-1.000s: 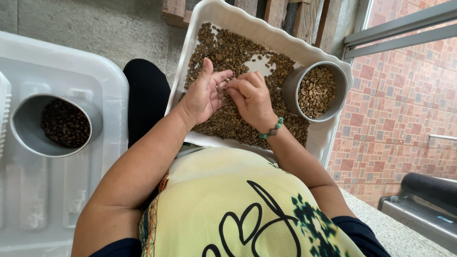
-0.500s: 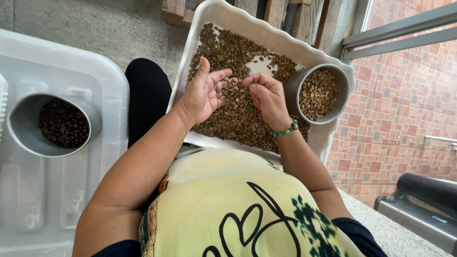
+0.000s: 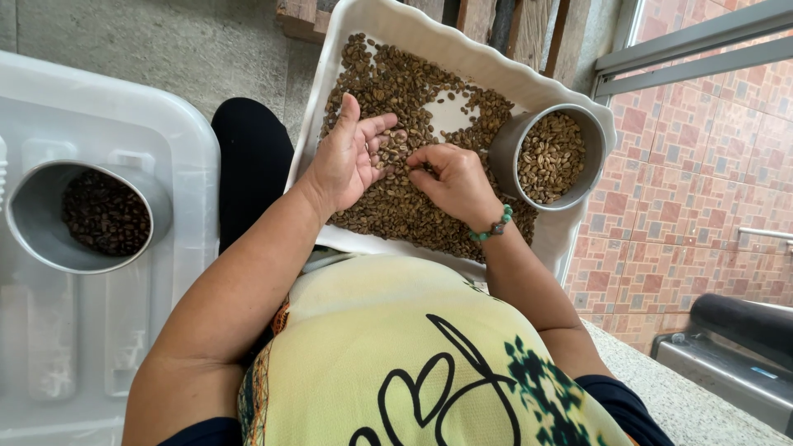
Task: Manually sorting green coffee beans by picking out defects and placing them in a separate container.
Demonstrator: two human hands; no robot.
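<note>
Your left hand (image 3: 351,161) lies palm up over the white tray (image 3: 429,45), fingers spread wide and slightly cupped, a few coffee beans (image 3: 395,147) resting near the fingertips. Your right hand (image 3: 450,182) is curled beside it, thumb and fingertips drawn together right at the edge of your left fingers; whether they pinch a bean, I cannot tell. A green bead bracelet (image 3: 491,229) sits on that wrist.

The tray rests on your lap, tilted away from you, its scalloped rim showing and a bare white patch (image 3: 450,116) in the middle of the greenish-brown beans. In its right corner a metal cup (image 3: 549,157) leans on its side, holding paler beans.

To your left there is a second white plastic surface (image 3: 107,124), moulded with ridges, well apart from the tray. On it lies another metal cup (image 3: 83,216), its mouth turned towards you, with much darker beans inside.

Beneath it all, on the left, is a grey concrete floor (image 3: 165,41). Reddish patterned tiles (image 3: 702,173) spread to the right, with a grey metal rail (image 3: 702,41) across them. A speckled stone ledge (image 3: 686,405) and a dark rounded metal fixture (image 3: 743,330) fill the lower right. Wooden slats (image 3: 471,12) show beyond the tray's far edge.
</note>
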